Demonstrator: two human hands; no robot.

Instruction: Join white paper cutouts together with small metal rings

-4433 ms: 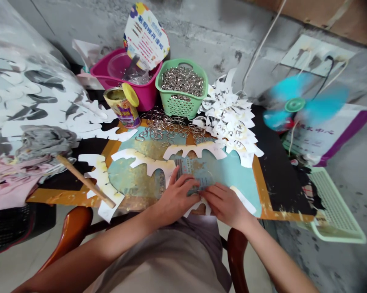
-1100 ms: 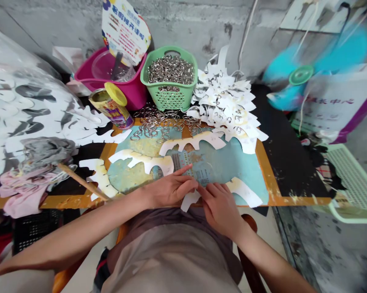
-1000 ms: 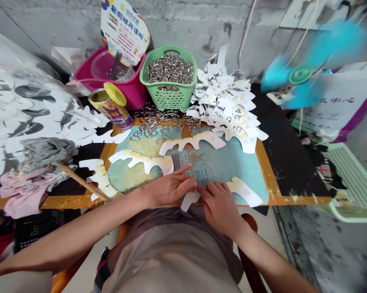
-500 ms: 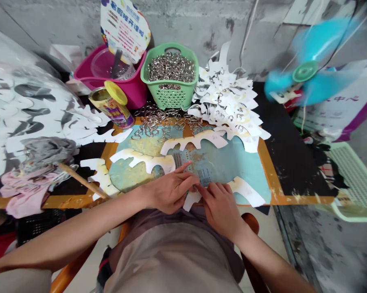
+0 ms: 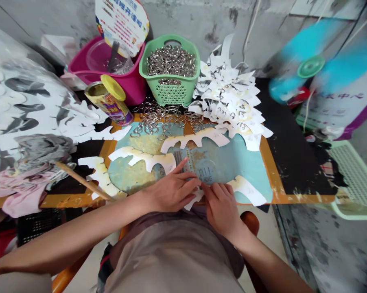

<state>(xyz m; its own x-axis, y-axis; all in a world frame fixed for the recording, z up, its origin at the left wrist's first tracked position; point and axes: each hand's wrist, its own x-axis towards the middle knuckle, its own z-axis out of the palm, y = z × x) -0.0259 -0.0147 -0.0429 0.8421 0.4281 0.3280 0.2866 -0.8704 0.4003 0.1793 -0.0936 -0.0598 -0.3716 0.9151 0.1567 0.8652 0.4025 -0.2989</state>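
My left hand [image 5: 176,190] and my right hand [image 5: 222,207] meet at the table's front edge, fingertips nearly touching. Both are closed on a white scalloped strip [image 5: 193,202], though one left finger points forward. Most of the strip is hidden by my fingers. Right of my right hand lies a white curved piece with a yellowish edge [image 5: 249,192]; I cannot tell whether it is part of the same strip. Two more scalloped strips lie ahead, one at left [image 5: 143,158] and one further back [image 5: 195,139]. Loose metal rings [image 5: 159,118] are heaped behind them.
A green basket [image 5: 171,91] full of metal rings stands at the back, beside a magenta bin [image 5: 134,87] and a tilted can [image 5: 110,103]. White pieces with rings are piled [image 5: 229,97] at right. A wooden stick [image 5: 82,181] lies by rags [image 5: 43,158]. A blue fan [image 5: 311,67] spins at right.
The view has shifted slightly. My hands remain together at the strip, with less of the white piece showing between them. The things on the table lie as before.
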